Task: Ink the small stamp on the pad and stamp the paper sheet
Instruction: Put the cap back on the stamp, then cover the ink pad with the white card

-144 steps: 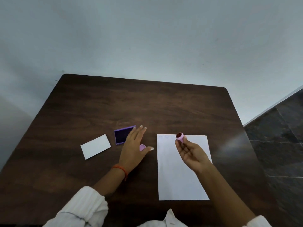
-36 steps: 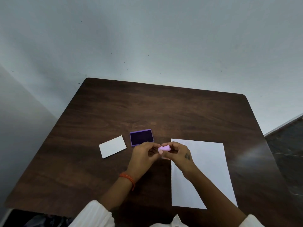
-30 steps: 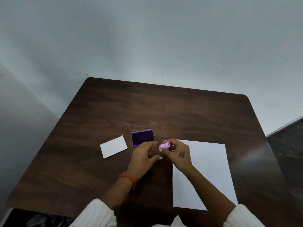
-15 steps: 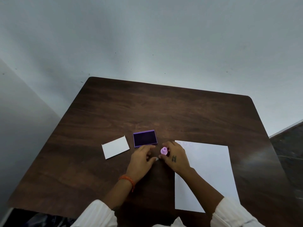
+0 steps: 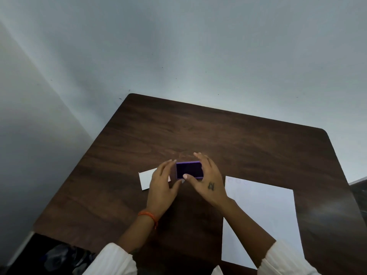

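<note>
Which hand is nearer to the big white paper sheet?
The right hand. It is at the ink pad, just left of the paper sheet, with its forearm lying over the sheet's left edge. The left hand is farther left, over the small white card.

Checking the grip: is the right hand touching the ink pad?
Touching: in the head view, the right hand has its thumb on the ink pad.
</note>
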{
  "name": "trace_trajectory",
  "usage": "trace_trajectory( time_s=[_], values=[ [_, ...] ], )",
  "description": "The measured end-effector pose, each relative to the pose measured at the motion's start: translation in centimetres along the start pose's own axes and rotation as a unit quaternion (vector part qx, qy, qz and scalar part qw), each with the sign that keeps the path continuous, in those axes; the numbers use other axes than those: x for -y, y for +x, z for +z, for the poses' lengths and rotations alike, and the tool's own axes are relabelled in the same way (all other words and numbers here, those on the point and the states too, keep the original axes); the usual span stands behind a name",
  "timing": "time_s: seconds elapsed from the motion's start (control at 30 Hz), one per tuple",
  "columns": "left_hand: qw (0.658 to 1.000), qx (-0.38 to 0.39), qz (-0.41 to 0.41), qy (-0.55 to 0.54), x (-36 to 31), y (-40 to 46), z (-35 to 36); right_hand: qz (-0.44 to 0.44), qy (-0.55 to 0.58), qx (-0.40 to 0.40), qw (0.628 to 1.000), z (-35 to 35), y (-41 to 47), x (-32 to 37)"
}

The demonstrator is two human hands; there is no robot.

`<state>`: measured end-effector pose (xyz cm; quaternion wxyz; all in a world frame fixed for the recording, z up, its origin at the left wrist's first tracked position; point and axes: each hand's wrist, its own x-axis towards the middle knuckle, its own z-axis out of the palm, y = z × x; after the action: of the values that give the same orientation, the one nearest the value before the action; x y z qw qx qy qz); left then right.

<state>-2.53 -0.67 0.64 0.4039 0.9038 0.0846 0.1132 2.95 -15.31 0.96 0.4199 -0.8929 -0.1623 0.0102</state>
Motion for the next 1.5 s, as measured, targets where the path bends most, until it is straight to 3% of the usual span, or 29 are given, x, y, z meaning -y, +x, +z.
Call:
trace_trajectory(
  time_s=[0.27, 0.6, 0.83, 1.07, 1.5],
  values=[
    [0.995, -0.045, -0.067, 0.056, 4.4, 0.2, -3.5, -0.054, -0.053, 0.138, 0.988, 4.4, 3.0, 1.8],
    [0.988, 0.070, -0.099, 0.097, 8.7, -0.2, -3.5, -0.137, -0.217, 0.299, 0.919, 7.0, 4.4, 2.0],
    [0.988, 0.077, -0.102, 0.088, 8.6, 0.1, -3.7, -0.140, -0.208, 0.282, 0.926, 6.7, 4.7, 2.3],
    [0.994, 0.057, -0.033, 0.090, 5.2, 2.6, -3.0, -0.115, -0.153, 0.212, 0.958, 2.6, 5.5, 0.8],
    [0.981, 0.164, -0.009, 0.101, 2.0, 4.2, 2.0, -0.013, -0.153, 0.191, 0.970, -1.4, 4.1, -4.6]
  ],
)
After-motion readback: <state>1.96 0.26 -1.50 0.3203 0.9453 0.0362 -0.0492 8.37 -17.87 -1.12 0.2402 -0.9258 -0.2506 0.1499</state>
